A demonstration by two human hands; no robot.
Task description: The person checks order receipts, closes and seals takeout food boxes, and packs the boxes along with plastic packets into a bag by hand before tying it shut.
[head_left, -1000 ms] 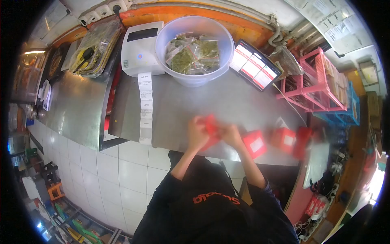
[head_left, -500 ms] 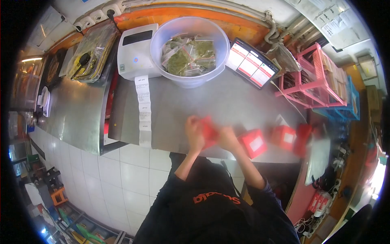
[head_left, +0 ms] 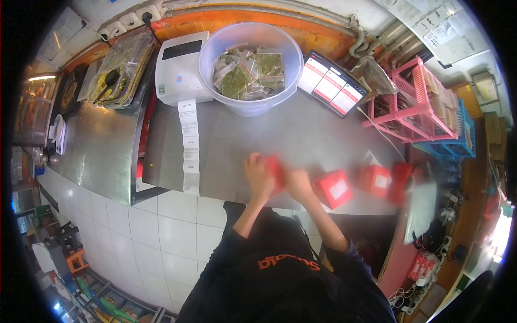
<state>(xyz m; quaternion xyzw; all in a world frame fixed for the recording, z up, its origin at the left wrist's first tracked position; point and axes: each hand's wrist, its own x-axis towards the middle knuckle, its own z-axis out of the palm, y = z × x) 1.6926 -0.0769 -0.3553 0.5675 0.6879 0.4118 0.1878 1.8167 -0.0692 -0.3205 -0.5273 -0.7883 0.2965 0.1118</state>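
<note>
Over the front edge of the steel counter, my left hand (head_left: 259,175) is wrapped round the left side of a small red box (head_left: 276,173). The box is blurred, so its folds do not show. My right hand (head_left: 298,184) is curled closed against or just beside the box's right side; what its fingers pinch, if anything, is hidden. Right of my hands stands a red box with a white label (head_left: 334,188). Beyond it are another labelled red box (head_left: 375,180) and a red piece (head_left: 400,184), both hazy.
A large clear tub (head_left: 251,102) of green-filled sachets stands at the back. Beside it are a white receipt printer (head_left: 182,70) with a long paper strip (head_left: 190,145), a tablet (head_left: 329,83) and a pink basket (head_left: 412,116). The steel counter (head_left: 237,129) ends near my waist.
Both hands stay round the red box with only slight shifts. My right hand has moved a little left and down. The things on the counter stay put.
</note>
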